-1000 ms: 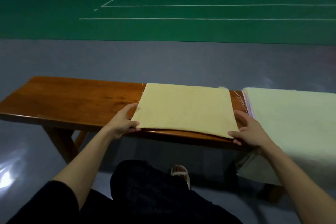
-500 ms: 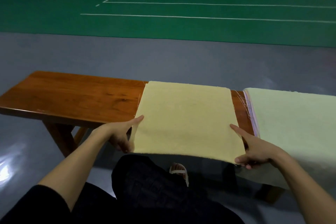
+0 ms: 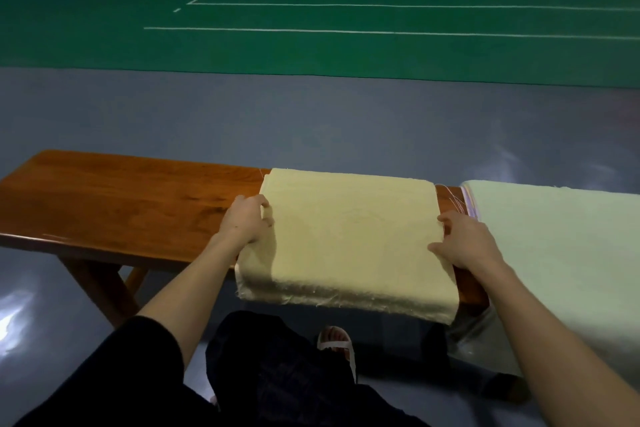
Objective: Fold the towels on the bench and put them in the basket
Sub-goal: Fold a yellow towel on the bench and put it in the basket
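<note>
left grip (image 3: 247, 218), right grip (image 3: 464, 243), yellow towel (image 3: 349, 239) between

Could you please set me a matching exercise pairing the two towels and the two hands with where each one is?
1 yellow towel
2 pale green towel
3 left hand
4 right hand

A on the right end of the bench
B at the yellow towel's right edge
C between both hands
D at the yellow towel's left edge

Pairs: 1-C, 2-A, 3-D, 4-B
</note>
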